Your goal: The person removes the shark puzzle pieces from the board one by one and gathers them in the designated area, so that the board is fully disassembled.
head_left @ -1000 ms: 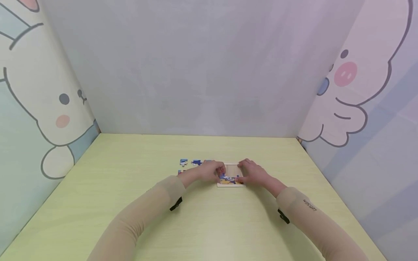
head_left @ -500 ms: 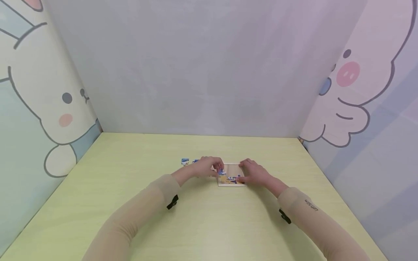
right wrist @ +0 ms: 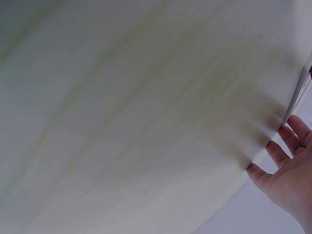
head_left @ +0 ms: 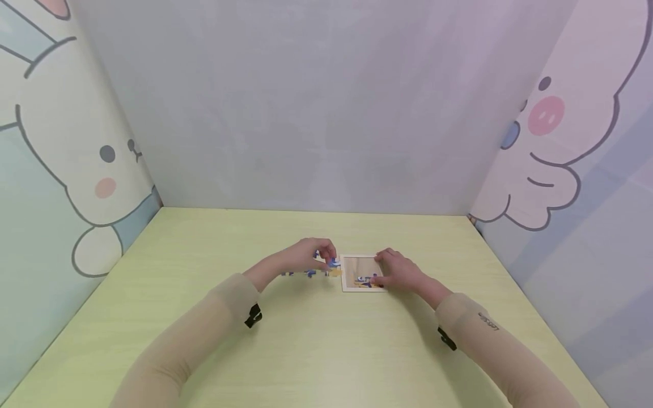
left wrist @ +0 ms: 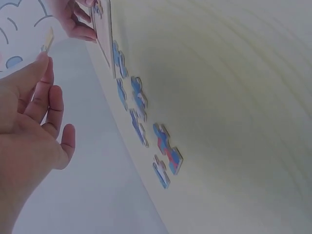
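My left hand (head_left: 305,255) pinches a jigsaw piece (head_left: 334,272), yellow and blue, between thumb and fingers, left of the puzzle frame (head_left: 363,290). In the left wrist view this piece (left wrist: 48,39) stands up edge-on from the fingertips of the left hand (left wrist: 36,107). The shallow frame has a pale rim, and a few joined pieces (head_left: 363,280) lie in its near right part. My right hand (head_left: 403,271) holds the frame's right side, its thumb over the near right pieces. In the right wrist view, fingertips of the right hand (right wrist: 287,165) touch the table and frame edge.
Several loose jigsaw pieces (left wrist: 138,92) in blue, white and red lie on the pale yellow table (head_left: 326,351) left of the frame, partly hidden under the left hand in the head view. A grey wall (head_left: 316,113) stands behind the table.
The left hand has lifted the yellow and blue piece out of the frame's left part and moved left with it. The right hand stays at the frame's right side.
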Available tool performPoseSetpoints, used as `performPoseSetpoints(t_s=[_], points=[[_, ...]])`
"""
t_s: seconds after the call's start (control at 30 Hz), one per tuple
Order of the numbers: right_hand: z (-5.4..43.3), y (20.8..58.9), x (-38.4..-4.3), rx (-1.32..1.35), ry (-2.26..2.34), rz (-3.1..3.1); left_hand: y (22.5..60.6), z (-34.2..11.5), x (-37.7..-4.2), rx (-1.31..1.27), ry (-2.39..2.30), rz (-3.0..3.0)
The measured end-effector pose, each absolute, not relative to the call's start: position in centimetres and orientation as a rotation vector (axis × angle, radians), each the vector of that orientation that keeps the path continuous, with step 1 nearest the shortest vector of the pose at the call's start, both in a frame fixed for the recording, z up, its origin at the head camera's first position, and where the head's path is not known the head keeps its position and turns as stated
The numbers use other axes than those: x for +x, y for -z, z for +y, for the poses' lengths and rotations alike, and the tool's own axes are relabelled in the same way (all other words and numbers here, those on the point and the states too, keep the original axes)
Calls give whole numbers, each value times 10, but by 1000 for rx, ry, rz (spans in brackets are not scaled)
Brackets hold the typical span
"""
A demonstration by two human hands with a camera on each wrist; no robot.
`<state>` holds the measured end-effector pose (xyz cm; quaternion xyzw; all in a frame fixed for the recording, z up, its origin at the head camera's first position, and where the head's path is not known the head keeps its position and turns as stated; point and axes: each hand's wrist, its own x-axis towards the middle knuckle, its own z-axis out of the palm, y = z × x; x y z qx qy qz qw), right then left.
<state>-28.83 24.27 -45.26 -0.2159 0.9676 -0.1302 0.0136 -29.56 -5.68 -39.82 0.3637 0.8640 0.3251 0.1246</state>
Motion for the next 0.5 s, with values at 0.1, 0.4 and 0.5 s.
performPoseSetpoints(t_s=[0.1,0.4,0.5], points=[[242,452,-288,-677,408,3013,394,-65,-292,1066,-957,2515],[243,452,-288,-695,419,3014,392,-97,-284,1035,-1003,2496],[244,452,-288,-693,421,3010,395,-108,-281,1008,-980,2499]])
